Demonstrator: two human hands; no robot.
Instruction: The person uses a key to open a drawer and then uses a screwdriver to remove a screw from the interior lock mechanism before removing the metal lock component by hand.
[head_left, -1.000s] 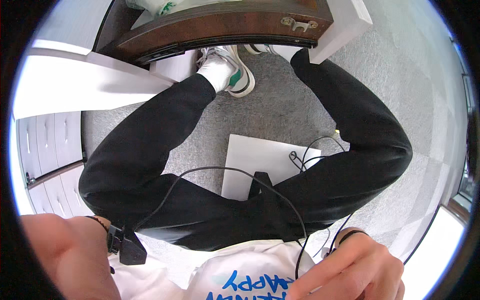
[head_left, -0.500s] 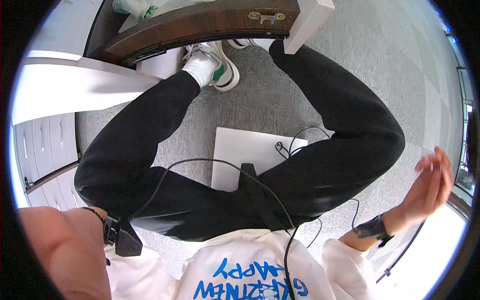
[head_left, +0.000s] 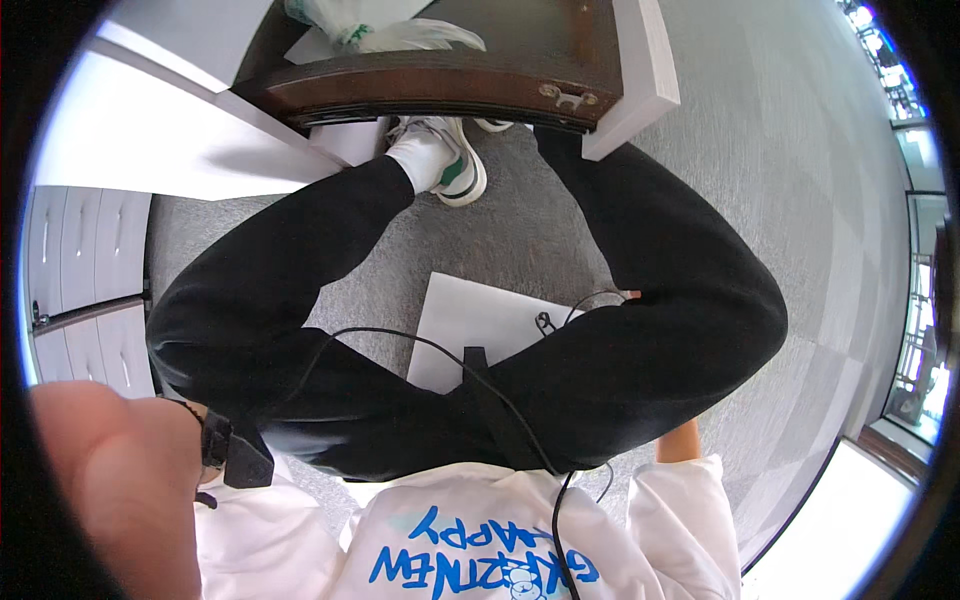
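Head view: left hand [head_left: 115, 490] blurred, right hand [head_left: 633, 295] mostly hidden by leg [head_left: 690, 335]
Grip: can't be told, either hand
White panel [head_left: 470, 315]: overlapped by black cable [head_left: 544, 322]

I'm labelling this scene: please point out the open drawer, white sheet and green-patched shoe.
Open drawer [head_left: 430, 96]: head view, on its brown side wall.
White sheet [head_left: 472, 315]: head view, on its bare middle.
Green-patched shoe [head_left: 454, 176]: head view, on the green patch.

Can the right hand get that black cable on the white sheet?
Probably yes: what looks like a fingertip of the right hand shows beside the black cable, with nothing seen between. The right trouser leg hides most of the hand, though.
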